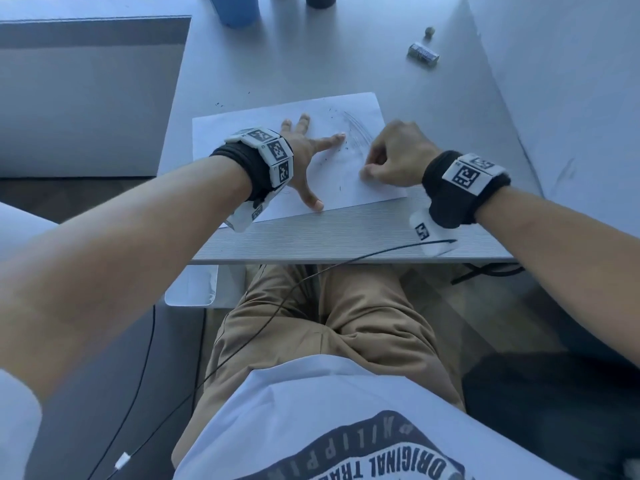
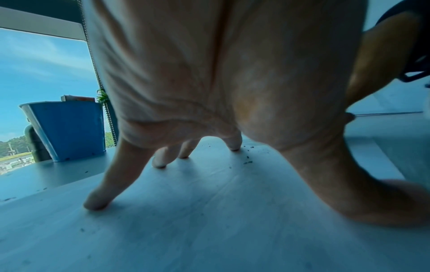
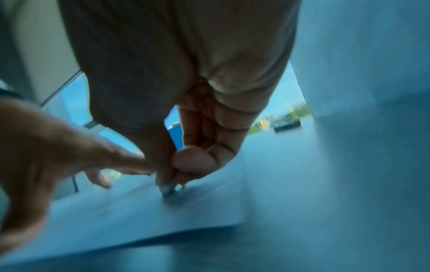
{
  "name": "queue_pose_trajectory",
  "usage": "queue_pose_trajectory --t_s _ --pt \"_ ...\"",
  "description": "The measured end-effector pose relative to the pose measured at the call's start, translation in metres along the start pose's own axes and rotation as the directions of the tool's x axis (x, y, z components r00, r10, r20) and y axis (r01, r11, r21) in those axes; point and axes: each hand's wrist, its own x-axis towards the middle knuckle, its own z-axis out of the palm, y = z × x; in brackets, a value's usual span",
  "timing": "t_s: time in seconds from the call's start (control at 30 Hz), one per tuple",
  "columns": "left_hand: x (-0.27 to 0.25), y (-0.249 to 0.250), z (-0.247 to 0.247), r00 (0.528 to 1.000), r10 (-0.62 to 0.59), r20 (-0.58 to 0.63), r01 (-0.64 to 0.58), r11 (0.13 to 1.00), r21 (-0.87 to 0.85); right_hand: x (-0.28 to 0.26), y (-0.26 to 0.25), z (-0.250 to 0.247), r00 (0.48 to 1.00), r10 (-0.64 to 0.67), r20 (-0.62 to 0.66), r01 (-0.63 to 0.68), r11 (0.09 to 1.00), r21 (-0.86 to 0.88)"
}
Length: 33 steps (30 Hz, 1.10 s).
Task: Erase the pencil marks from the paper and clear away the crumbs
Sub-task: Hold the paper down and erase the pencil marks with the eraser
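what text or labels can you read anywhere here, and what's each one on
"ORIGINAL TRA": shirt print, upside down to the camera, cut off by the frame.
Second arc of letters on the shirt: too blurred to read.
Wrapped eraser label: too small to read.
Wristband tags: square code patterns, tiny numbers unreadable.

a blue cup (image 1: 239, 10) and a dark cup (image 1: 321, 0) stand at the table's (image 1: 311, 64) far edge.
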Motion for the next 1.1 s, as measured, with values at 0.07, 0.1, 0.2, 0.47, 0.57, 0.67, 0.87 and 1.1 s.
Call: queue_pose_trajectory --t_s 0.07,0.1,0.2,0.47,0.57,0.67,0.87,1.1 --pt "-0.001 -0.001 0.000 1.000 -0.003 0.000 0.003 1.000 0.007 0.002 0.001 -0.004 1.000 0.024 -0.019 -0.023 0.999 0.032" --pt "0.000 0.000 0.001 1.000 0.000 0.002 0.000 1.000 0.007 -0.002 -0.002 -0.002 1.000 0.012 0.014 -0.013 0.999 0.036" --pt "0.001 0.000 0.000 1.000 0.011 0.000 -0.011 1.000 -0.002 -0.008 -0.005 0.006 0.998 -0.012 0.064 0.012 1.000 0.001" --pt "-0.003 -0.018 0.009 0.996 0.079 -0.046 -0.083 0.994 -0.069 0.009 0.012 -0.013 1.000 -0.010 -0.001 0.010 0.996 -0.087" --pt "-0.009 -0.033 0.010 0.994 0.065 -0.090 -0.067 0.998 -0.021 0.012 0.012 -0.006 0.999 -0.030 -0.014 0.027 0.978 -0.205" --pt "-0.021 -0.025 0.016 0.949 0.240 -0.203 -0.204 0.962 0.183 0.015 0.010 -0.007 1.000 -0.018 -0.025 0.011 0.973 -0.231" --pt "-0.040 0.013 0.063 0.717 0.694 -0.067 -0.688 0.719 0.097 0.014 0.000 -0.010 0.999 -0.023 -0.030 0.012 0.946 -0.323" --pt "-0.007 -0.044 0.032 0.931 0.341 -0.131 -0.327 0.937 0.120 0.012 -0.003 -0.007 0.999 0.001 -0.048 -0.017 0.945 -0.326"
